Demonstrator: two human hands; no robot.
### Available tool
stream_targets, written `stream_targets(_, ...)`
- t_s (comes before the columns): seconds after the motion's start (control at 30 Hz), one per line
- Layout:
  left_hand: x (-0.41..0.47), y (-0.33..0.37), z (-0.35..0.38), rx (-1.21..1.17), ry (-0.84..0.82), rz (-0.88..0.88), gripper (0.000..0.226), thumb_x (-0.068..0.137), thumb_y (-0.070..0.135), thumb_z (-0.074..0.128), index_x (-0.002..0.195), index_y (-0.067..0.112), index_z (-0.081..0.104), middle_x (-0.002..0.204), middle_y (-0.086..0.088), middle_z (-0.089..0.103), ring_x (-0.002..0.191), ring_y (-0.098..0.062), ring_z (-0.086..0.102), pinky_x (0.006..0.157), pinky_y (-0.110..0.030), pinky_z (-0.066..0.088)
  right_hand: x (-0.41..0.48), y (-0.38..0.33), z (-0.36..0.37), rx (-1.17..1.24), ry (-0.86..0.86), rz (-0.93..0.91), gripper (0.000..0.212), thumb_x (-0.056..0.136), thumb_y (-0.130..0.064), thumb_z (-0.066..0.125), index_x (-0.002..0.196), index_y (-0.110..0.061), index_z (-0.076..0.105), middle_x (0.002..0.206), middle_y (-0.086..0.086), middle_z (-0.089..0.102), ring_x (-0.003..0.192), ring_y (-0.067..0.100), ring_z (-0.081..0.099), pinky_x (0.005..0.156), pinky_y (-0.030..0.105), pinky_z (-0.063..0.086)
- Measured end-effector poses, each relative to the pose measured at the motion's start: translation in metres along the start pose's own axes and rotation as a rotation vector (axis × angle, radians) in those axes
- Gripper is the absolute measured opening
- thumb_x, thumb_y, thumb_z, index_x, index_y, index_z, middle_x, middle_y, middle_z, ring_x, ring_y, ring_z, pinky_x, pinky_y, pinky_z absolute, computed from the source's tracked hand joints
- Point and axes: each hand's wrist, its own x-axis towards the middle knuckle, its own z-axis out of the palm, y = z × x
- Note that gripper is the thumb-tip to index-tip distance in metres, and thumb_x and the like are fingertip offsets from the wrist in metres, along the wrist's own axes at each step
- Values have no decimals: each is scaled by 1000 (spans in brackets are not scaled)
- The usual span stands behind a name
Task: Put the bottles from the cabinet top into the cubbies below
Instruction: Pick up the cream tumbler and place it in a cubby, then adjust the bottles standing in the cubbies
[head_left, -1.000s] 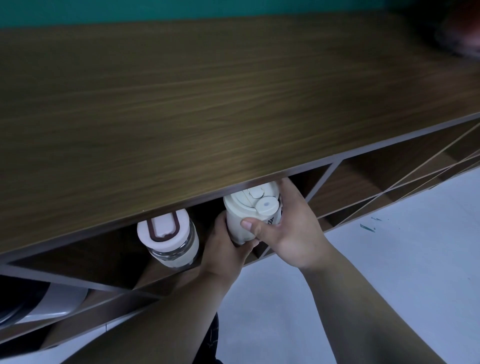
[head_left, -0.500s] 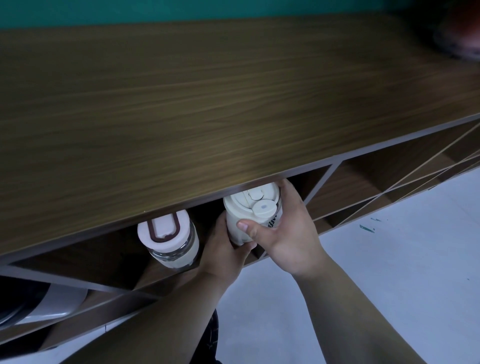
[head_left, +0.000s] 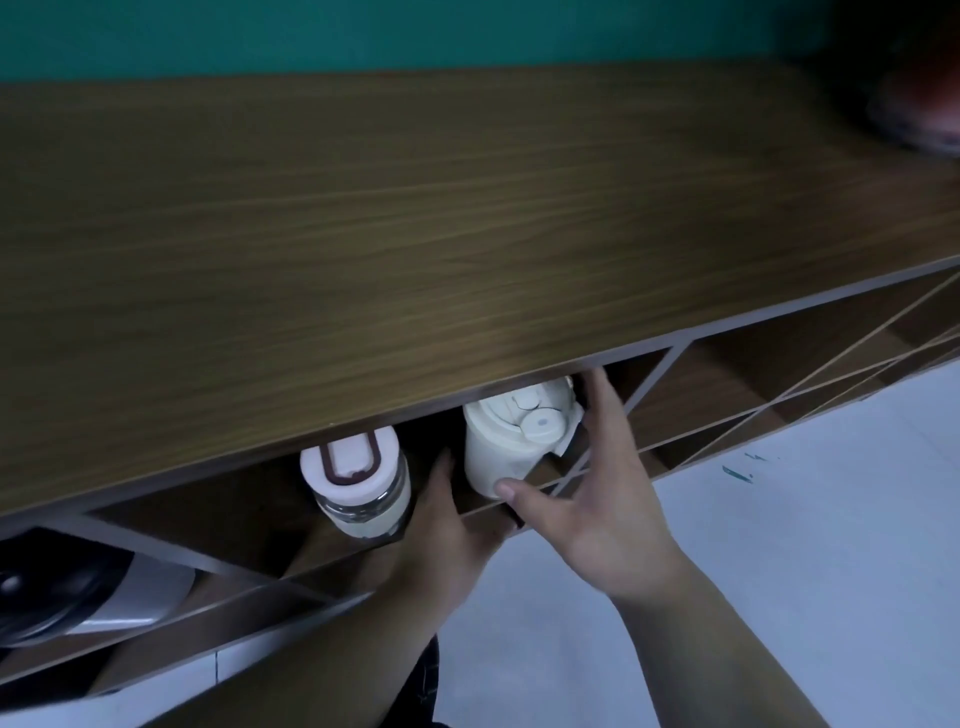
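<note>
Looking down from the head camera, single view:

Cabinet top (head_left: 415, 218): broad brown wood-grain slab filling most of the frame, its near edge running from lower left up to the right; a green wall behind it.

Cubbies (head_left: 727, 395): diagonal, diamond-shaped openings under the near edge, divided by thin slanted panels.

Cream bottle (head_left: 511, 441): lying in a cubby just right of centre, its lid end facing out toward the camera, the far part hidden under the cabinet top.

Right hand (head_left: 597, 499): spread open around the cream bottle, thumb tip touching its lower near side, fingers reaching up along its right side toward the lid; a loose hold, not clenched.

Left hand (head_left: 447, 525): under and to the left of the cream bottle, fingers pointing into the cubby between the two bottles; whether it grips the bottle cannot be told, as its fingertips are hidden.

Glass bottle (head_left: 358, 483): in the cubby just left, white lid with a brown loop handle facing out, clear body behind; no hand on it.

Dark-lidded container (head_left: 78, 597): far left, in a lower cubby, blurred.

Floor (head_left: 779, 545): pale grey, with small teal marks at the right.
</note>
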Motion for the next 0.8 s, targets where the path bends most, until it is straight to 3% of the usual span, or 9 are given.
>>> stream_targets(0.03,-13,-6,-5,32,-26,-25,93,79,43,87,157,35,37,151,15,55,138,-2,53,113,-36,49,-12,-3,2,-64,98,-51,99,73,-34,84,156,-24,31,158,-7,42,147,6,37,118,27,35)
stream_targets(0.1,-41,-21,-22,193,-45,-53,85,81,47,80,156,34,41,154,14,47,142,-5,48,118,-37,44,-36,-10,11,-161,281,-184,69,78,-35,75,140,-15,52,141,3,54,136,4,47,109,18,38)
stream_targets(0.17,-63,-34,-45,195,-18,-120,53,79,45,81,128,49,62,144,15,62,132,-5,60,111,-32,51,-53,-18,25,-117,291,-273,40,81,-31,71,119,-21,66,115,-2,64,111,0,58,93,14,43)
stream_targets(0.23,-74,-41,-68,197,1,-199,24,78,44,82,95,59,73,115,22,77,110,2,72,103,-32,57,-58,-27,44,-41,159,-289,27,83,-30,70,110,-27,69,103,-15,66,94,-3,62,81,14,46)
stream_targets(0.3,-76,-51,-86,166,109,-221,35,69,53,77,103,59,70,109,19,78,103,-2,74,99,-44,59,-54,-36,64,-52,4,-196,38,83,-37,68,121,-32,65,118,-23,63,110,-5,60,89,16,49)
stream_targets(0.37,-74,-54,-96,44,197,-216,57,71,52,82,124,44,63,121,7,75,113,-14,73,101,-53,58,-42,-44,82,-68,-127,-44,64,81,-48,64,142,-39,48,145,-28,46,138,-7,41,111,19,38)
stream_targets(0.43,-70,-47,-98,-37,215,-201,76,75,45,87,140,33,51,133,5,69,123,-17,68,105,-54,55,-27,-51,94,-41,-175,57,82,77,-54,63,153,-39,33,157,-25,32,147,-5,28,118,22,30)
stream_targets(0.6,-50,-25,-101,-130,242,-147,101,65,58,94,150,48,40,153,1,55,135,-18,61,108,-56,53,0,-62,108,43,-198,180,54,78,-40,77,126,-40,54,127,-22,53,120,-5,53,99,25,48)
stream_targets(0.8,-48,-7,-104,-1,176,-97,75,84,43,76,147,57,38,142,14,63,133,-10,60,111,-49,51,5,-58,116,57,-187,222,40,75,-43,72,113,-42,60,110,-15,70,101,7,69,87,41,60)
